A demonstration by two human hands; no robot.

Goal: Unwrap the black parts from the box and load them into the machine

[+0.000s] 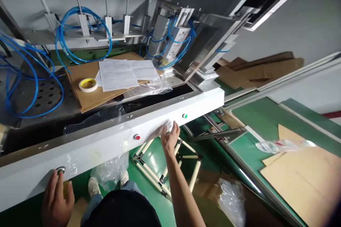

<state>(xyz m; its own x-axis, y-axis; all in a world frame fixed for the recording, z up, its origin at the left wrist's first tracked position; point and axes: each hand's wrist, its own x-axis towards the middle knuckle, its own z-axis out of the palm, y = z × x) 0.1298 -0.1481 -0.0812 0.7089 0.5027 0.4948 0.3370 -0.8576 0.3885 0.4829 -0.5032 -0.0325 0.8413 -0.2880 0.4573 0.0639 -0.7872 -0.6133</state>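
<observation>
The left hand (58, 198) is at the white panel (101, 142), with its fingertips at a round button (61, 169) near the panel's left end. Its fingers are loosely bent and the thumb stands apart from them. In this gap a yellow patch (65, 189) shows, but I cannot tell what it is.

The right hand (170, 137) reaches to the front of the same panel, between the red button (136, 137) and the green button (184, 116), nearer to the green one. The fingers are slightly curled and spread, without a grip on anything visible; what is under the fingertips, I cannot tell.

Behind the panel lies cardboard (77, 78), and on it are a tape roll (88, 85) and papers (119, 74), which lie just beside each other. Blue hoses (62, 39) hang in loops around the metal cylinders (84, 25). Below the panel, a pipe frame (149, 170) stands on the green floor (153, 159), and a clear bag (110, 172) is near the shoes (93, 186).
</observation>
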